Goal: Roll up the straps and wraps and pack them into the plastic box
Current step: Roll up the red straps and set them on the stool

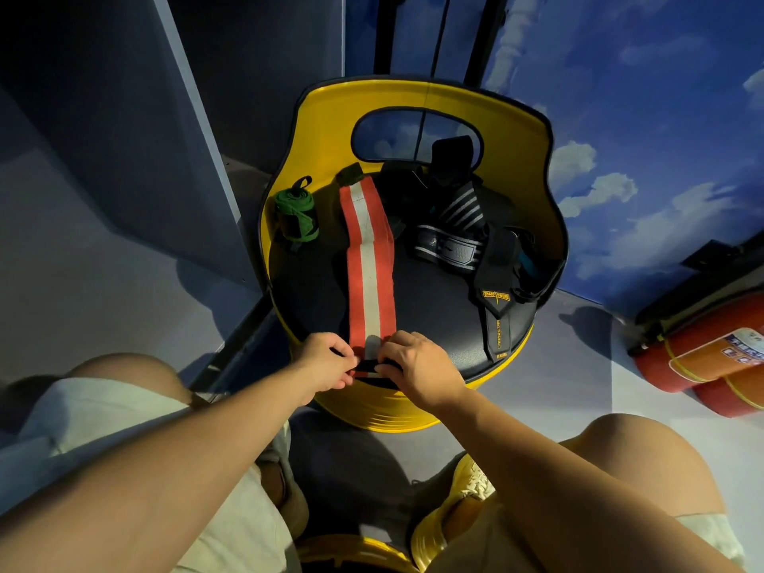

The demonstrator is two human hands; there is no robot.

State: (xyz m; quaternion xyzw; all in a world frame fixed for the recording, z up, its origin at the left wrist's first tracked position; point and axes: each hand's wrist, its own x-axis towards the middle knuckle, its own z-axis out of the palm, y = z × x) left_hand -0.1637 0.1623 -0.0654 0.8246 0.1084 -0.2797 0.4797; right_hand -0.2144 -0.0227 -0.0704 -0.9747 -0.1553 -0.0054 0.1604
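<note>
My left hand (326, 359) and right hand (417, 366) pinch the near end of the red wrap (370, 266), which lies lengthwise away from me across the seat (434, 308). A black strap (498, 320) reads "LARA STAR". The green roll (295, 215) stands far left.

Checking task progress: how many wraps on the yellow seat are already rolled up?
1: the green fabric wrap roll stands at the seat's left rear edge. More could be hidden in the dark pile of straps at right.
</note>
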